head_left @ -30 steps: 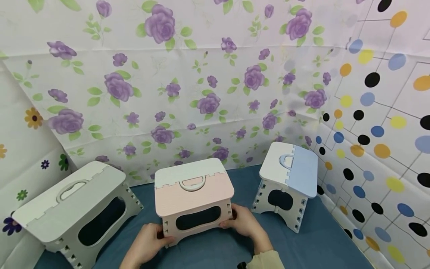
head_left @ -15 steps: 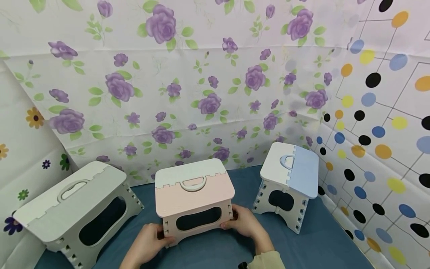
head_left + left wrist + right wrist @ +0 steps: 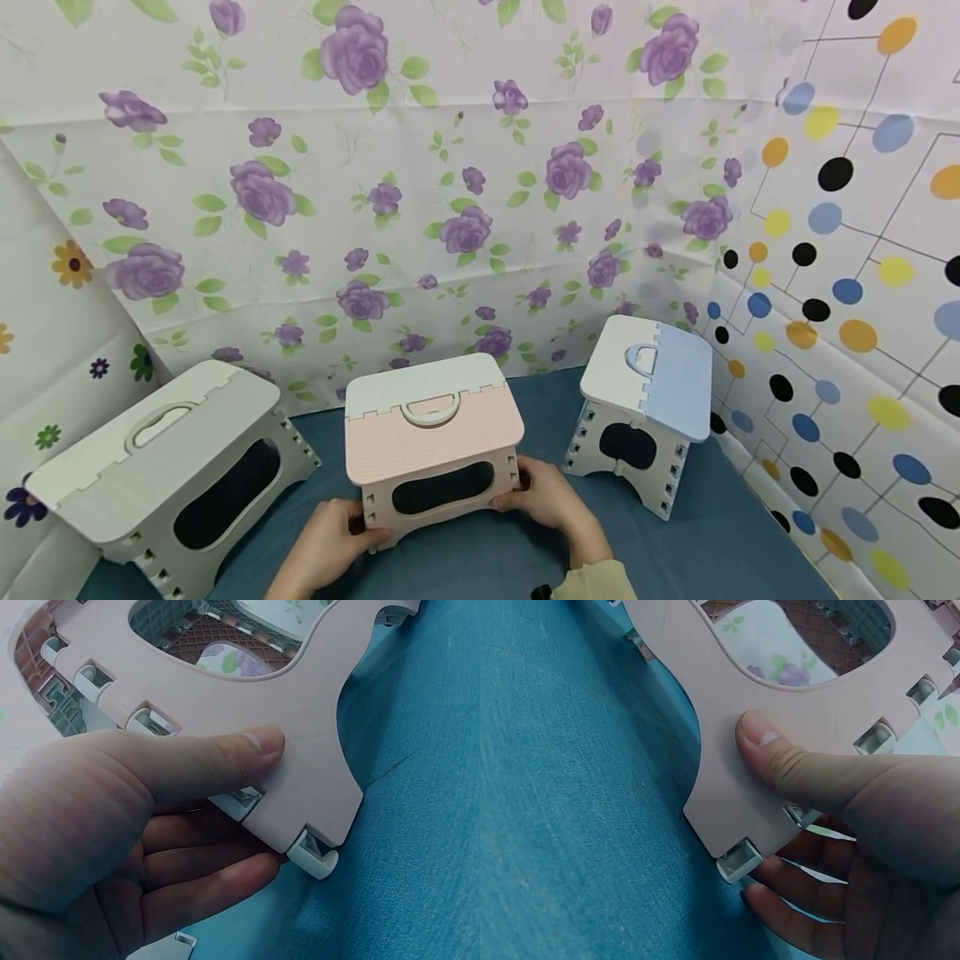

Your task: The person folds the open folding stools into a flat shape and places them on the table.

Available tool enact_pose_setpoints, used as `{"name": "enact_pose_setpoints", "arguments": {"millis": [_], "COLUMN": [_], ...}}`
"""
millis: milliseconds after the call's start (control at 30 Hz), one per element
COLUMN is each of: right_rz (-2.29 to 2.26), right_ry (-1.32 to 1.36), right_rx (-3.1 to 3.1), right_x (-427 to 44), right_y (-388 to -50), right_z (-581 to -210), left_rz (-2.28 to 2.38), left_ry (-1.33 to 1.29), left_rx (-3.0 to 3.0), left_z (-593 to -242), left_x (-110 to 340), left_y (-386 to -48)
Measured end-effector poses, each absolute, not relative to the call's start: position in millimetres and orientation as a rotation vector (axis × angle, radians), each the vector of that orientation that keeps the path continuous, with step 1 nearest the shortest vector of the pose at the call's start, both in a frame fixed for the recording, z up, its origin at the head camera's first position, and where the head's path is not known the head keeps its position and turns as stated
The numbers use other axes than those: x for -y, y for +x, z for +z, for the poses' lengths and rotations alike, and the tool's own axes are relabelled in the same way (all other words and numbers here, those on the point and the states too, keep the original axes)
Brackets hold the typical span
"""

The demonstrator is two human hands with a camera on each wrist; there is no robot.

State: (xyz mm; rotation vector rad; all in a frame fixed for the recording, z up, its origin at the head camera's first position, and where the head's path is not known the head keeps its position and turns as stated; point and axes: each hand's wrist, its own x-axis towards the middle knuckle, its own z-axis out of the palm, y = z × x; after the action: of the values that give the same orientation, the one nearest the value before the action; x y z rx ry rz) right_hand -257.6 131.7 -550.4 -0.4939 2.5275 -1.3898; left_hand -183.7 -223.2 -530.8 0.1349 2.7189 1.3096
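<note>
A pink and white folding step stool (image 3: 438,446) stands unfolded on the blue cloth in the middle of the head view, its handle in the centre of the top. My left hand (image 3: 330,537) grips its left leg low down. In the left wrist view the thumb (image 3: 255,746) lies on the pink front panel, with the other fingers round the hinged side edge. The stool's right leg is held by my right hand (image 3: 547,500) in the same way, thumb (image 3: 761,739) on the front panel. Parts of the fingers are hidden behind the side edge.
To the left stands a larger grey and white folding stool (image 3: 161,446). A smaller blue and white folding stool (image 3: 675,383) is on the right. Blue cloth (image 3: 465,567) covers the surface. Behind hangs a flowered curtain (image 3: 420,208), and a dotted sheet (image 3: 847,308) borders the right side.
</note>
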Motion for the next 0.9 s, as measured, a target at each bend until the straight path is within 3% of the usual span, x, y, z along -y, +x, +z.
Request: {"name": "enact_pose_setpoints", "arguments": {"millis": [900], "right_rz": [-1.353], "right_ry": [-0.557], "right_rx": [-2.548], "right_x": [-133.2], "right_y": [-260.0], "right_z": [-553.8], "left_rz": [1.268], "left_ry": [0.292], "left_rx": [-2.698], "left_z": [-530.3], "left_x": [230.5], "left_y": [-184.1]}}
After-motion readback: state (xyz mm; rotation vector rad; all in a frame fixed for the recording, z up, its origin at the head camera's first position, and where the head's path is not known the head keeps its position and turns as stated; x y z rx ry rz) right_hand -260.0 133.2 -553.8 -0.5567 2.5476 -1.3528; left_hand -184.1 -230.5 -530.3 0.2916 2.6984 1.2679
